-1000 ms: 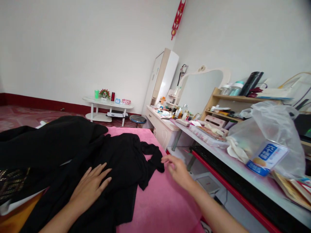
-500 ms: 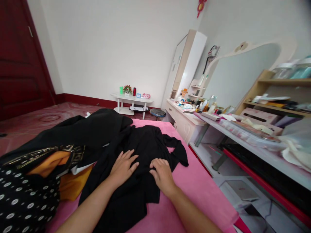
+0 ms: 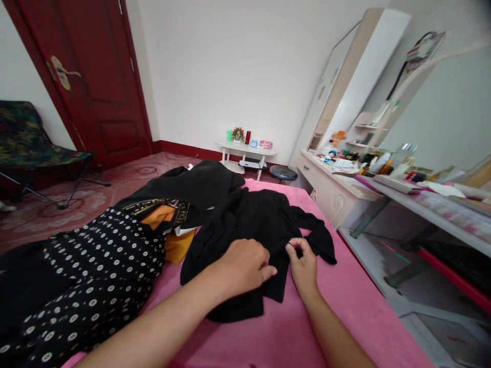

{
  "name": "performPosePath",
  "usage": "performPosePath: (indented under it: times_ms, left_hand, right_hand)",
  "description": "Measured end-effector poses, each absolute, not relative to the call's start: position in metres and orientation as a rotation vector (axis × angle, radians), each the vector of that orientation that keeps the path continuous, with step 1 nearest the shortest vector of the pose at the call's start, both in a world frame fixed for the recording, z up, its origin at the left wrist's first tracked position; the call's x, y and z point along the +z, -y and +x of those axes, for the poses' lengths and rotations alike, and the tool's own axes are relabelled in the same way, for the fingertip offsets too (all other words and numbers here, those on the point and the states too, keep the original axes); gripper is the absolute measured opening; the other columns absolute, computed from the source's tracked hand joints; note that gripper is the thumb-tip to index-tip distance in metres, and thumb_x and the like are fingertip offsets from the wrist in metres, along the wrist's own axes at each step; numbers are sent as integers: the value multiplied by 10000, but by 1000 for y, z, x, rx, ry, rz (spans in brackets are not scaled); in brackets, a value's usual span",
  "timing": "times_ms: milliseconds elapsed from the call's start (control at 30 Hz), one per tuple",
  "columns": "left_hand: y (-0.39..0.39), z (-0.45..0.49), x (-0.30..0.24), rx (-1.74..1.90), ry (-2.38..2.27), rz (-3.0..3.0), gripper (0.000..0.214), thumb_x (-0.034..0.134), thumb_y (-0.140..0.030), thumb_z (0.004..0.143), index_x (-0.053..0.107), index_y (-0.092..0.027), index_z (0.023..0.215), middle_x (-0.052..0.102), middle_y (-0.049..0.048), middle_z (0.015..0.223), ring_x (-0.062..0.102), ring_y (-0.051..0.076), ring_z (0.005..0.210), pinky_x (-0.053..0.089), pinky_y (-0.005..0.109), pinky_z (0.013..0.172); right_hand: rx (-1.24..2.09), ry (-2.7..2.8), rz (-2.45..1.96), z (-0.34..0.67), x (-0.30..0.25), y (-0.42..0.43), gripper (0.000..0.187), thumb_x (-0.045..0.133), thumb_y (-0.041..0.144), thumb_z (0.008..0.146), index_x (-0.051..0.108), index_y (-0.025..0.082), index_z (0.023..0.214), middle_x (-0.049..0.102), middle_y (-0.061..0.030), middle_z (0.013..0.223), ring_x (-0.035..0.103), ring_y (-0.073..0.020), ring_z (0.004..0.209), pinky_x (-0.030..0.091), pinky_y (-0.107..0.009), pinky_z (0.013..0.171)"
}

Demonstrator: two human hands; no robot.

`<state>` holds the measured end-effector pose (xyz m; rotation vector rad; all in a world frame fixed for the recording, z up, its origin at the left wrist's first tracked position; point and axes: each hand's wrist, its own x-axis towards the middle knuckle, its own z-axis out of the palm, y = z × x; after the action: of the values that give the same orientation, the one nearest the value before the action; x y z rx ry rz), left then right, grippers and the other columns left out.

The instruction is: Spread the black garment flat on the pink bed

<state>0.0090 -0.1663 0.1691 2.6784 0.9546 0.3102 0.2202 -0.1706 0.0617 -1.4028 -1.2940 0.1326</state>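
A black garment (image 3: pixel 264 225) lies crumpled on the pink bed cover (image 3: pixel 345 306). My left hand (image 3: pixel 243 266) rests on its near part with fingers curled, pinching the fabric. My right hand (image 3: pixel 303 263) sits just to the right, thumb and forefinger pinched on the same black cloth. The two hands are almost touching. A second black garment (image 3: pixel 203 186) lies behind it. To the left lies a black piece with white dots (image 3: pixel 103 266), and an orange cloth with gold trim (image 3: pixel 169 225).
A dressing table (image 3: pixel 337 186) crowded with bottles and a tall mirror (image 3: pixel 441 112) line the right side. A small white table (image 3: pixel 245 151) and a round stool (image 3: pixel 282 174) stand by the far wall. A dark red door (image 3: pixel 95 76) and folding chair (image 3: pixel 34 148) are at left.
My view has swung left, bringing the door and chair into sight. Both hands went from lying flat on the black garment to pinching it close together.
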Motion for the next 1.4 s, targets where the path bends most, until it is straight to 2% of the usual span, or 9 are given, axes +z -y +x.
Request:
performPosePath:
  times_ms: [133,200,300,400,667,800,933,1133,1400]
  left_hand:
    - [212,5,163,91,-820,2748,268,539,-388,845,699,-184,776,680,77,780,650,250,771,499,352,693]
    - [221,-2,147,77,-805,2717,265,599,-395,796,690,-200,951,667,90,940,633,261,851,512,377,744]
    - [221,-13,122,213,-932,2700,664,668,-324,723,450,-246,1345,445,120,1372,482,315,1166,455,436,923]
    - [215,-10,109,257,-1011,2704,754,602,-263,753,285,-279,1437,328,87,1468,385,318,1246,422,455,964]
    - [194,51,98,257,-976,2930,318,479,-181,835,588,-113,1126,599,144,1114,523,282,1045,448,421,872]
    - [184,47,110,318,-980,2752,260,438,-99,842,622,-156,1017,656,89,989,599,227,917,452,320,776]
    - [191,10,159,529,-846,2413,197,496,-262,882,629,-202,1016,661,25,844,604,173,787,415,241,676]
    - [197,-54,230,307,-481,2222,230,521,-361,890,653,-176,931,580,-27,726,512,102,666,396,180,615]
    - [168,-43,195,-474,-351,1982,559,702,-603,661,681,-183,1029,656,11,703,616,150,627,478,216,601]
  right_hand:
    - [79,1219,-1434,229,60,176,115,543,309,815,530,195,813,542,10,746,522,-159,710,424,-293,725]
    - [31,1228,-1474,239,56,176,135,539,263,776,539,193,892,566,-16,830,539,-182,788,432,-319,778]
    - [-20,1284,-1591,251,50,174,343,523,199,677,540,191,1019,576,-65,1016,521,-237,976,409,-379,890]
    - [40,1385,-1699,250,48,172,517,501,170,615,509,196,1131,563,-79,1138,492,-259,1074,401,-397,934]
    - [-212,1511,-1870,236,48,173,564,482,138,610,485,137,1174,519,-137,1191,455,-294,1145,381,-415,988]
    - [-189,1434,-1830,250,42,172,526,473,168,630,510,140,1154,543,-135,1141,493,-282,1123,405,-389,966]
    - [-75,1334,-1714,262,54,175,483,439,182,614,579,168,1076,624,-87,1054,568,-254,1015,438,-361,893]
    - [97,1162,-1594,278,132,210,355,452,238,620,659,169,900,681,-46,875,609,-242,845,449,-311,760]
    - [835,1877,-1776,308,148,257,218,607,199,592,706,215,786,685,4,727,620,-176,712,459,-242,669]
